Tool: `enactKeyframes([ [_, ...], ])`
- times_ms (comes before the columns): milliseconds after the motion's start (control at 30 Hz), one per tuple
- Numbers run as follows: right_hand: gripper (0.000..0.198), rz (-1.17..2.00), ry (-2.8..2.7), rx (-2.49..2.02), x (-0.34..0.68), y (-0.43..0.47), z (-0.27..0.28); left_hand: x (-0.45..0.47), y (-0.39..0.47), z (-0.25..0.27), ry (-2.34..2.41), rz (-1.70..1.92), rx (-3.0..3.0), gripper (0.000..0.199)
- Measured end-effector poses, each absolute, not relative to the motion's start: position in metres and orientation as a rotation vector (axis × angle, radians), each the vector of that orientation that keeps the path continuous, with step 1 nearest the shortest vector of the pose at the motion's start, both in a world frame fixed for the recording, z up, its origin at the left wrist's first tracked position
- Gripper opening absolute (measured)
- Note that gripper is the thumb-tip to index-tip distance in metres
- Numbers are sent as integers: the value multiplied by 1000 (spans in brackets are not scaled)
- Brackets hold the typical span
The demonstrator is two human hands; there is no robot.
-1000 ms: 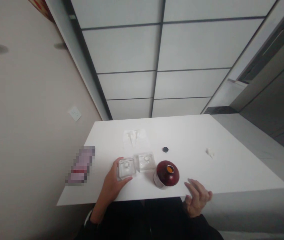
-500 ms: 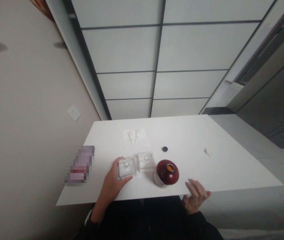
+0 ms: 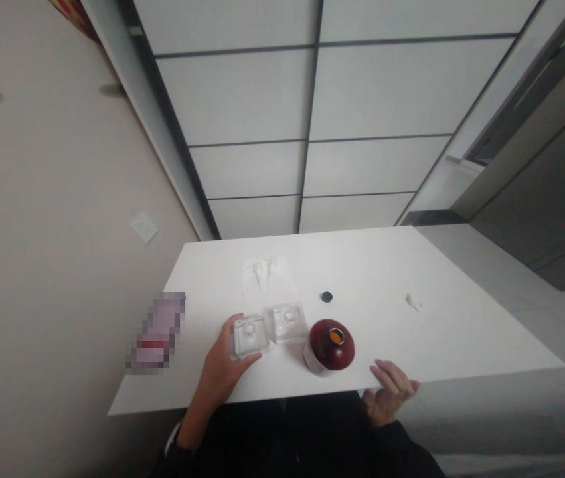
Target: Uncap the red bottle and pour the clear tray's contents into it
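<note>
My left hand (image 3: 222,362) is wrapped round the left side of a clear square container (image 3: 251,337), thumb along its near side and fingers at its far left corner. A second clear square container (image 3: 289,322) stands just to its right on the white table (image 3: 372,265). Beside that one is a covered bowl with a dark red, domed top (image 3: 330,345), which has an orange-centred ring on it. At the table's near edge, right of the bowl, my right hand (image 3: 390,392) rests with its fingers stretched out, holding nothing.
A small dark round cap (image 3: 326,297) lies behind the bowl. White crumpled tissue (image 3: 414,301) is on the right of the table. A flat white sheet with whitish pieces (image 3: 263,272) lies at the back. A blurred pinkish item (image 3: 157,332) sits at the left edge.
The view has shifted slightly. Both hands keep their places, the left still round the clear container.
</note>
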State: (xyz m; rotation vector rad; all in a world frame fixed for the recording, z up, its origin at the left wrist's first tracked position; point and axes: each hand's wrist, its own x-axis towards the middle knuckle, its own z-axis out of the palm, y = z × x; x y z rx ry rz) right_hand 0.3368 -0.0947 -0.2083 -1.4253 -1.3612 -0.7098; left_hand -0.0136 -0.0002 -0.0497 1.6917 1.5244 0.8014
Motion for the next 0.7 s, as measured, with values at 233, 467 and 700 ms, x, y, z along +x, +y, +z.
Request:
enactKeyframes([
  [233, 38, -732, -1356, -1426, 337, -96, -211, -14, 0, -49, 1540, 782, 1701, 75],
  [467, 34, -740, -1378, -1416, 336, -97, -209, -15, 0, -50, 1527, 801, 1718, 75],
  [700, 36, -746, -1382, -1407, 337, -96, -207, -13, -1, -51, 1545, 806, 1716, 75],
])
